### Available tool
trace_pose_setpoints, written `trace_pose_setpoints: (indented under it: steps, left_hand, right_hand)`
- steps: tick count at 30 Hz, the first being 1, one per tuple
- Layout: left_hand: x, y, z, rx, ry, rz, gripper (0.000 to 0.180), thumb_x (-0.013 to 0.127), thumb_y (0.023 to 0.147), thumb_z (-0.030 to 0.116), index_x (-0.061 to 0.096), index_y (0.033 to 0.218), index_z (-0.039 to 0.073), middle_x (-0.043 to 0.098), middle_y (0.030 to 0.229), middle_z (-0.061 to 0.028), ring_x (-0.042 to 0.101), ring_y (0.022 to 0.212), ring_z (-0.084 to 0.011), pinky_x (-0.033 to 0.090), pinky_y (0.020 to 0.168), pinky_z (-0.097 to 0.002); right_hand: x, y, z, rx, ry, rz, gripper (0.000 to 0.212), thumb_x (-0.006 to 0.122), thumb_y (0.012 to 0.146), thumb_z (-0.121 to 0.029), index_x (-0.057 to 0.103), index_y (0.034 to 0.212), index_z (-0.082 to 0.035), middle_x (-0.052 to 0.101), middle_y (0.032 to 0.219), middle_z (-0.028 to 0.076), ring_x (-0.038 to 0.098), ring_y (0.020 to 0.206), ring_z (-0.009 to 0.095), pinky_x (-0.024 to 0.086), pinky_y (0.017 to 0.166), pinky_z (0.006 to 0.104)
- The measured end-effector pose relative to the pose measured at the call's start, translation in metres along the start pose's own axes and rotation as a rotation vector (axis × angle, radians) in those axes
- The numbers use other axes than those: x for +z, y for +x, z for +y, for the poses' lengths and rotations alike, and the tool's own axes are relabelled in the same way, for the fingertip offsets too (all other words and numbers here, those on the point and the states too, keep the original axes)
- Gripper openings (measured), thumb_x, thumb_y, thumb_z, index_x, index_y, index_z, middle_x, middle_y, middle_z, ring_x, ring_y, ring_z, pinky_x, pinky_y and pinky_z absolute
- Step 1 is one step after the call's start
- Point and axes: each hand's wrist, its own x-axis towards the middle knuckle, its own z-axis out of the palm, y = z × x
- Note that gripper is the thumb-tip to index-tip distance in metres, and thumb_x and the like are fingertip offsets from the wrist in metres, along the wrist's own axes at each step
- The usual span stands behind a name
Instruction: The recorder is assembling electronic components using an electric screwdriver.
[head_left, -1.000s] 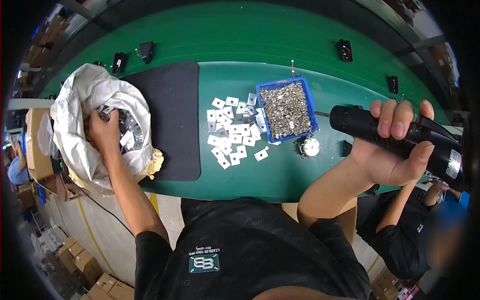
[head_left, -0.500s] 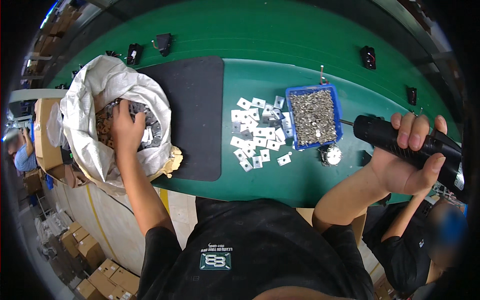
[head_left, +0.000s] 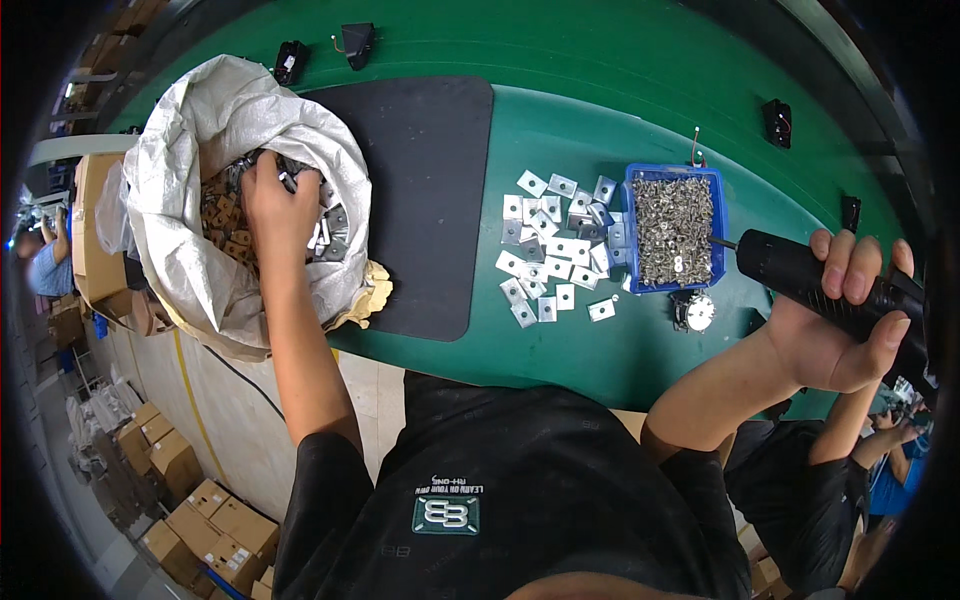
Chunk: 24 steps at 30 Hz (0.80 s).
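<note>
At the left stands a white woven sack (head_left: 165, 235), its rolled mouth filled with small metal plates (head_left: 335, 240), some grey and some brownish. My left hand (head_left: 278, 205) reaches into it, fingers and thumb curled round a few of the plates; how many is hidden. On the right, my right hand (head_left: 835, 325) is wrapped round a black electric screwdriver (head_left: 790, 265), its thin bit pointing left at the edge of a blue bin (head_left: 722, 265) of small silver screws (head_left: 675, 225). Left of that bin, several loose square plates with centre holes (head_left: 560, 248) lie scattered on the green table.
A black mat (head_left: 420, 210) lies between sack and plates. A round white-and-metal part (head_left: 697, 312) sits just below the bin. Black housings (head_left: 357, 45) rest along the far green surface. Cardboard boxes (head_left: 235, 530) stand on the floor, and another person (head_left: 800, 500) is at the lower right.
The whole view has shifted, so the table things appear farther right and a little higher. My left hand's fingers have drawn closer together inside the sack; my right hand keeps its hold.
</note>
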Motion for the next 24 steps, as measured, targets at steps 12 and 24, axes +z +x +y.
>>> trace_pose_setpoints:
  steps: [12,24]
  left_hand:
    - [-0.009,0.001,-0.008,0.232,-0.216,-0.092,0.027,0.053,0.075,0.007,0.057,0.100,-0.002,0.056,0.095,-0.0217,0.053,0.090,-0.0393,0.043,0.083,-0.0421]
    - [-0.008,0.002,-0.011,0.238,-0.107,-0.157,0.028,0.059,0.083,0.012,0.054,0.108,-0.002,0.054,0.103,-0.0223,0.053,0.095,-0.0393,0.042,0.085,-0.0417]
  right_hand:
    - [0.003,-0.003,-0.006,-0.012,-0.008,0.025,0.058,0.056,0.084,-0.041,0.045,0.125,-0.003,0.048,0.079,0.001,0.044,0.071,0.013,0.035,0.078,0.0347]
    - [-0.002,0.002,-0.005,0.038,0.029,0.021,0.059,0.060,0.076,-0.036,0.048,0.121,0.000,0.049,0.079,0.001,0.044,0.073,0.013,0.034,0.082,0.0347]
